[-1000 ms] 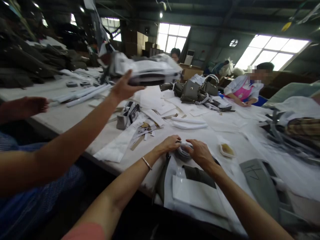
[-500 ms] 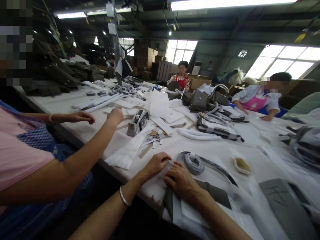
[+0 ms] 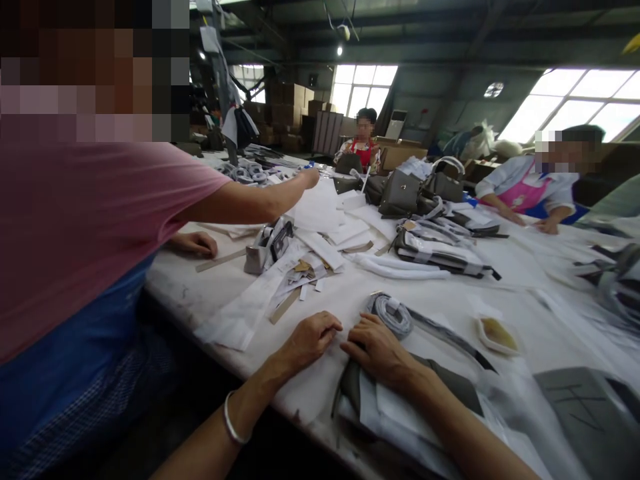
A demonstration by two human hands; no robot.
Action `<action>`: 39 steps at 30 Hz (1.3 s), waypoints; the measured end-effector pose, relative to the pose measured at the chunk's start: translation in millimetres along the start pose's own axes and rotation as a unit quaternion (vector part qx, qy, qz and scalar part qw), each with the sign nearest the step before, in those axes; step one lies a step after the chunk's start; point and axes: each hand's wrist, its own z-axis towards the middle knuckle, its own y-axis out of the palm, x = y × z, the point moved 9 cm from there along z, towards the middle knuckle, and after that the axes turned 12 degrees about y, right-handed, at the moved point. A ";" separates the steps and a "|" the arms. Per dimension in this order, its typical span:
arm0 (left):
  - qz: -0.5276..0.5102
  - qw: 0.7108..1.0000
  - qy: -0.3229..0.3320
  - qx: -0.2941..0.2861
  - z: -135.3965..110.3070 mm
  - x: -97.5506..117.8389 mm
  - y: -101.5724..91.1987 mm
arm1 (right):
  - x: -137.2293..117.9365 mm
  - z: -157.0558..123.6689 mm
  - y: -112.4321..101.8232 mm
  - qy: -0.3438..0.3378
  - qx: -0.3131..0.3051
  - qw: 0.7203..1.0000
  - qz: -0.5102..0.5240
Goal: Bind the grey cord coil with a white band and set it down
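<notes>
By the worktop's near edge, the left hand curls loosely, empty; the right hand, slack-fingered, lies over a wrapped olive bag. Windows (bright ones) break the dim wall.

Dim workshop. Grey-green wall, round vent. Bright paned windows centre and right. Dark roof beams, small lit lamp. Brown boxes stacked at back, post left of them, wide pale tabletop.

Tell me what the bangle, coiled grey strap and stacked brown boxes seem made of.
Bangle: probably polished metal, silvery with highlights. Coiled grey strap: perhaps plastic-wrapped, its surface crinkled with pale sheen; material beneath unclear. Stacked brown boxes: likely matte cardboard, from plain brown sides.
</notes>
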 end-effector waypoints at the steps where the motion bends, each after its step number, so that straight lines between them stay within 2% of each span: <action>1: 0.001 1.000 -0.001 0.000 0.4 0.1 0.1 | 10.2 3.6 -2.5 0.009 0.010 1.000 -0.003; 4: 0.001 1.000 -0.006 -0.001 1.9 0.2 0.2 | 33.2 11.9 -10.6 0.039 0.038 0.999 -0.004; 8: -0.005 1.000 -0.004 -0.009 3.4 2.3 0.7 | 38.5 15.0 -16.7 0.055 0.063 0.996 -0.009; 12: -0.009 1.000 -0.003 -0.004 2.5 3.7 -0.7 | 30.2 10.5 -14.2 0.075 0.071 0.995 -0.017; 16: -0.008 1.000 -0.010 -0.004 1.7 2.0 -2.8 | 9.3 -0.5 -5.5 0.056 0.068 0.996 -0.008; 19: 0.063 0.998 -0.020 0.001 5.9 -4.7 -14.9 | -2.5 -7.4 -1.6 0.041 0.061 0.997 0.019; 23: 0.256 0.965 -0.045 0.018 18.4 -19.0 -47.8 | -2.6 -8.0 -2.3 0.044 0.058 0.996 0.046; 27: 0.407 0.907 -0.103 -0.043 30.0 -39.2 -67.1 | 2.0 -5.0 -3.0 0.043 0.064 0.995 0.062; 30: 0.440 0.884 -0.132 -0.084 36.4 -49.6 -69.5 | 4.3 -3.9 -2.9 0.041 0.072 0.994 0.072; 39: 0.455 0.864 -0.180 -0.119 61.0 -63.3 -65.0 | 3.8 -5.0 -3.4 0.039 0.075 0.993 0.077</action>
